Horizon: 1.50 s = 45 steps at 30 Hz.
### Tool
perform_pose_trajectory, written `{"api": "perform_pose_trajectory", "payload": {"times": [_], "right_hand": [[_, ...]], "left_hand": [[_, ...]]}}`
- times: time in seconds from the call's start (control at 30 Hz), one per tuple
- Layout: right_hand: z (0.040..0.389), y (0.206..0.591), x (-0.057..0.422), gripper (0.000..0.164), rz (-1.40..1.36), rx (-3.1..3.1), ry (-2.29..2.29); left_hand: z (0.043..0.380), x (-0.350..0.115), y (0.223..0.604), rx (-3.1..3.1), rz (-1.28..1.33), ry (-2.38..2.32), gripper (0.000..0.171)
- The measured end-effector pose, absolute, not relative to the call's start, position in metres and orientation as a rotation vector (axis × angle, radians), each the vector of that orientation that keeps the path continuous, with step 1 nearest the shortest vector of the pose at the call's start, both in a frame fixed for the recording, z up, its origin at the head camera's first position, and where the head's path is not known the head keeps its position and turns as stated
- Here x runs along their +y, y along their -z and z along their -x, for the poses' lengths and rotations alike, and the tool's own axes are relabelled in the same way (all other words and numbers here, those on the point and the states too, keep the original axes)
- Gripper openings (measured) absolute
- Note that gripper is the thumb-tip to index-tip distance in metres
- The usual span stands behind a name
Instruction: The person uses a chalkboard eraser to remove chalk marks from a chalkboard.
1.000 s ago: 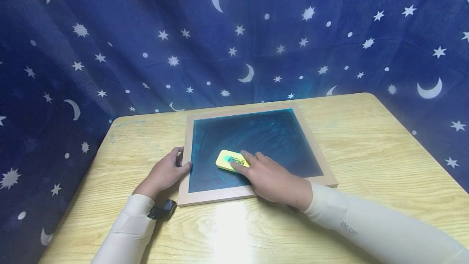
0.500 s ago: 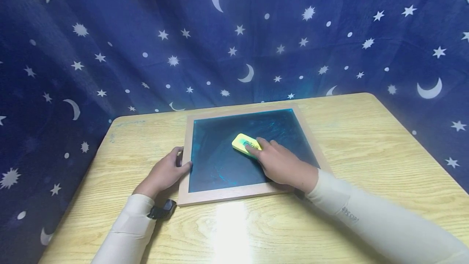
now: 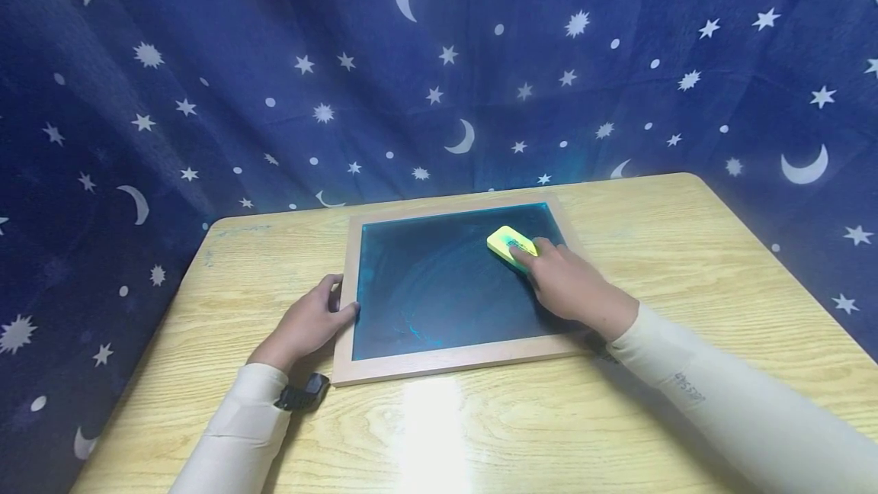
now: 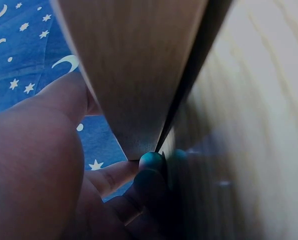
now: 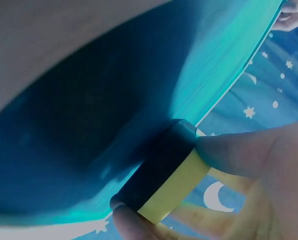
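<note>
A small chalkboard in a pale wooden frame lies on the table. Over its upper right part, my right hand grips a yellow chalkboard eraser by its sides. The right wrist view shows the thumb and fingers pinching the eraser, its dark felt side against the board. My left hand holds the frame's left side, thumb on top. From the left wrist, fingertips meet the lower edge of the wooden frame. Faint blue chalk marks show near the board's lower left.
The light wood table extends around the board, with blue smudges near its back left corner. Behind it hangs a blue curtain with moons and stars. A black strap is on the left wrist.
My right hand has swept the eraser from the board's lower middle up to the right. Chalk streaks at upper right look fainter or are covered. The left hand stays on the frame.
</note>
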State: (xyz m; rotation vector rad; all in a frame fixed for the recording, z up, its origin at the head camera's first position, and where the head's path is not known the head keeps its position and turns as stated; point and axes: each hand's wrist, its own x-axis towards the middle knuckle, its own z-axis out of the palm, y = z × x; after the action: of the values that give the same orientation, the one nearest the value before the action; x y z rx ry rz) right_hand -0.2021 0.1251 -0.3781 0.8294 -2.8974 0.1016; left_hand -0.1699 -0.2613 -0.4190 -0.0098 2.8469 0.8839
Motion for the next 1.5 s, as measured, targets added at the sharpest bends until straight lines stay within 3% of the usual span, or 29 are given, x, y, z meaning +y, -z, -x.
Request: {"api": "perform_pose_trajectory", "payload": {"times": [0.33, 0.77, 1.5], "right_hand": [[0.204, 0.375, 0.14, 0.05, -0.752, -2.93, -0.119], [0.195, 0.379, 0.125, 0.049, -0.813, -2.845, -0.046], [0.133, 0.383, 0.064, 0.055, -1.149, -2.849, -0.119]], "left_hand": [[0.169, -0.264, 0.421, 2.846, 0.014, -0.883, 0.066], [0.169, -0.263, 0.419, 2.843, 0.019, -0.885, 0.066], [0.17, -0.262, 0.417, 2.842, -0.006, -0.893, 0.065]]}}
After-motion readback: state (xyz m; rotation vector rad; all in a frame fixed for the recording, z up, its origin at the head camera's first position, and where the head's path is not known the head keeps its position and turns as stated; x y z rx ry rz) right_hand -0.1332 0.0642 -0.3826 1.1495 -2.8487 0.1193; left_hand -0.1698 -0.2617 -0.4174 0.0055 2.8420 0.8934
